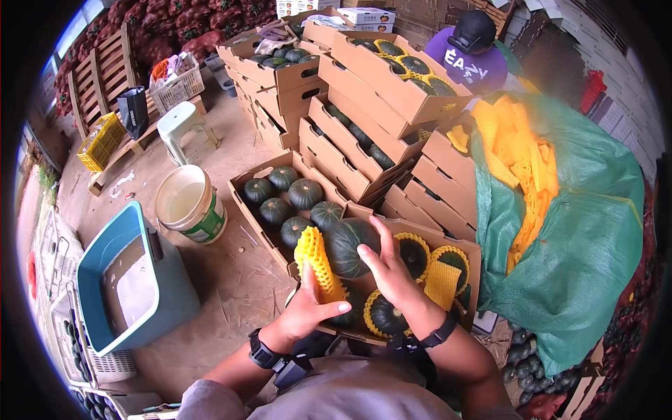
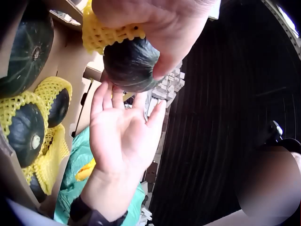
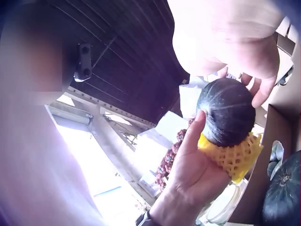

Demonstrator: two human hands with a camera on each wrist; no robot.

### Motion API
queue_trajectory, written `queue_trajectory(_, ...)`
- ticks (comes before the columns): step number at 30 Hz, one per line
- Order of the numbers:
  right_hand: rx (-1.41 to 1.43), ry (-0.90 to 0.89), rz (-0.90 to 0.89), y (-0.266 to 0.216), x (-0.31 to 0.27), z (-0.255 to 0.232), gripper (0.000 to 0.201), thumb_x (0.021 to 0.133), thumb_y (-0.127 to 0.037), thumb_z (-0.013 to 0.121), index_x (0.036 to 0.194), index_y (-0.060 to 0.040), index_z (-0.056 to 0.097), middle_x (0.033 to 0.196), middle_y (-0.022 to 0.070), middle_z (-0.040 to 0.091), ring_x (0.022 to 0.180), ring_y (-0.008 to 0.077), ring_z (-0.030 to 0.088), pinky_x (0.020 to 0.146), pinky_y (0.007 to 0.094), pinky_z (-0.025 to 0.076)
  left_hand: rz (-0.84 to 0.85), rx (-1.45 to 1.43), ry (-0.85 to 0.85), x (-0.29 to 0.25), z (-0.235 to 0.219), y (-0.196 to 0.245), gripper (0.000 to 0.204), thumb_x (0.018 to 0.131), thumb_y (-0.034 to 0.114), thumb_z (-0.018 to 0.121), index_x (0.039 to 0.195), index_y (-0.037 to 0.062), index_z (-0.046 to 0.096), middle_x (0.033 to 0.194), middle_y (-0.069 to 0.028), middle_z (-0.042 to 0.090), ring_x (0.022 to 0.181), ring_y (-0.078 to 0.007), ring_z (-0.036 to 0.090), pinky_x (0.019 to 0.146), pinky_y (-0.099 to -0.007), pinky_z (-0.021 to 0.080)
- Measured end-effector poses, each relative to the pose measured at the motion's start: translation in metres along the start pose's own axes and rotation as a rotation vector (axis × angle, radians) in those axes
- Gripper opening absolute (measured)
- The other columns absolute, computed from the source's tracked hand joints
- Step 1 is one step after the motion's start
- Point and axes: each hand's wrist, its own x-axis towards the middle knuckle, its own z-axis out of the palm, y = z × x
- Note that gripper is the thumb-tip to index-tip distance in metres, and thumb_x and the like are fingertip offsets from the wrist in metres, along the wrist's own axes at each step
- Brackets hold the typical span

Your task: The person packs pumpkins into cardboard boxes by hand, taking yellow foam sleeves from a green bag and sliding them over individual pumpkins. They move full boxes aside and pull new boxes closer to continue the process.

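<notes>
A dark green pumpkin [image 1: 352, 246] is held up over the near cardboard box [image 1: 467, 262]. My left hand [image 1: 308, 311] holds it from below, with a yellow foam net sleeve [image 1: 318, 266] between palm and pumpkin. In the right wrist view the left thumb lies on the pumpkin [image 3: 226, 113], and the sleeve [image 3: 233, 157] covers its lower side. My right hand [image 1: 395, 276] is at the pumpkin's other side. In the left wrist view its palm [image 2: 122, 136] faces up, fingers nearly straight, tips at the pumpkin [image 2: 131, 65].
Netted pumpkins [image 1: 413, 257] sit in the near box; bare pumpkins [image 1: 306, 193] fill the box beyond. Stacked boxes [image 1: 364, 91] rise ahead. A green sack [image 1: 581, 266] of yellow sleeves [image 1: 521, 161] stands right. Blue tub [image 1: 175, 294] and bucket [image 1: 185, 199] stand left. Another person [image 1: 465, 52] is behind the stacks.
</notes>
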Motion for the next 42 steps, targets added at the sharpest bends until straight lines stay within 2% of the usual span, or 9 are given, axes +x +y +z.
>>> queue_trajectory(6, 0.963, -0.131, 0.295, 0.007, -0.039, -0.011, 0.046, 0.1, -0.035, 0.038, 0.138, -0.0085, 0.035, 0.127, 0.0065, 0.048, 0.115, 0.0162, 0.047, 0.094, 0.0337, 0.041, -0.049, -0.566, -0.062, 0.014, 0.005, 0.015, 0.083, 0.072, 0.009, 0.077, 0.139, 0.0088, 0.028, 0.128, -0.0083, 0.049, 0.117, -0.0215, 0.051, 0.1, -0.0389, 0.042)
queue_trajectory(10, 1.508, -0.7, 0.471, 0.01, -0.051, -0.012, 0.05, 0.096, -0.033, 0.048, 0.14, -0.0113, 0.036, 0.131, 0.0041, 0.049, 0.118, 0.0133, 0.046, 0.101, 0.0341, 0.038, -0.231, -0.773, -0.305, -0.009, 0.006, 0.003, 0.089, 0.071, 0.012, 0.078, 0.142, 0.0095, 0.024, 0.135, -0.0104, 0.045, 0.123, -0.0252, 0.047, 0.104, -0.0434, 0.037)
queue_trajectory(14, 1.222, -0.245, 0.314, 0.002, -0.028, -0.048, 0.018, 0.091, -0.008, 0.057, 0.108, -0.0067, 0.05, 0.101, 0.0023, 0.058, 0.084, 0.0135, 0.057, 0.076, 0.0297, 0.049, -0.25, -0.512, -0.27, -0.002, 0.017, 0.018, 0.097, 0.067, 0.007, 0.081, 0.143, 0.0087, 0.021, 0.138, -0.009, 0.041, 0.125, -0.023, 0.044, 0.106, -0.0385, 0.035)
queue_trajectory(18, -0.269, 0.452, -0.528, -0.034, -0.012, -0.051, 0.032, 0.064, 0.01, 0.068, 0.089, -0.0057, 0.055, 0.079, 0.0097, 0.054, 0.067, 0.0238, 0.055, 0.059, 0.0315, 0.046, 0.139, -0.086, 0.133, 0.009, 0.039, -0.003, 0.105, 0.065, 0.006, 0.083, 0.144, 0.0083, 0.013, 0.135, -0.0097, 0.04, 0.127, -0.0215, 0.039, 0.105, -0.0355, 0.035)
queue_trajectory(27, -0.09, 0.289, -0.32, -0.03, -0.035, -0.037, 0.038, 0.08, -0.006, 0.066, 0.117, -0.0066, 0.058, 0.107, 0.0125, 0.057, 0.093, 0.0218, 0.057, 0.081, 0.0326, 0.046, 0.225, 0.149, 0.201, 0.011, 0.038, -0.002, 0.115, 0.062, 0.01, 0.086, 0.145, 0.0051, 0.007, 0.132, -0.0141, 0.04, 0.121, -0.0225, 0.045, 0.103, -0.0366, 0.038)
queue_trajectory(32, 1.194, -0.159, 0.414, -0.016, -0.021, -0.037, 0.04, 0.094, -0.018, 0.053, 0.131, -0.001, 0.047, 0.131, 0.0075, 0.049, 0.119, 0.0155, 0.047, 0.103, 0.0292, 0.034, 0.21, 0.276, 0.058, 0.016, 0.023, -0.002, 0.114, 0.059, 0.011, 0.088, 0.144, 0.0022, 0.012, 0.135, -0.0135, 0.036, 0.122, -0.0216, 0.043, 0.105, -0.0354, 0.035)
queue_trajectory(36, 0.503, -0.079, -0.078, -0.019, -0.043, -0.024, 0.064, 0.087, -0.017, 0.065, 0.139, -0.0005, 0.031, 0.141, 0.0136, 0.035, 0.131, 0.0222, 0.034, 0.109, 0.0354, 0.024, 0.146, 0.094, 0.087, 0.024, 0.013, -0.005, 0.09, 0.077, 0.036, 0.075, 0.141, 0.0004, 0.024, 0.131, -0.0136, 0.043, 0.122, -0.0218, 0.044, 0.106, -0.0358, 0.033)
queue_trajectory(37, 0.586, -0.061, -0.064, -0.018, -0.048, -0.02, 0.065, 0.087, -0.017, 0.064, 0.139, -0.0006, 0.031, 0.14, 0.0135, 0.036, 0.131, 0.0221, 0.034, 0.109, 0.0355, 0.025, -0.066, -0.002, 0.042, 0.023, 0.01, -0.002, 0.079, 0.088, 0.059, 0.048, 0.142, 0.0061, 0.027, 0.138, -0.0154, 0.04, 0.125, -0.0259, 0.044, 0.108, -0.0417, 0.032)
queue_trajectory(42, 1.117, -0.14, 0.027, -0.009, -0.043, -0.015, 0.068, 0.089, -0.028, 0.057, 0.143, -0.0034, 0.024, 0.142, 0.0189, 0.033, 0.132, 0.0298, 0.035, 0.109, 0.0399, 0.026, -0.175, -0.52, -0.128, 0.005, 0.012, -0.009, 0.091, 0.083, 0.075, 0.033, 0.144, 0.0088, 0.027, 0.145, -0.0144, 0.034, 0.132, -0.0301, 0.037, 0.11, -0.0473, 0.028)
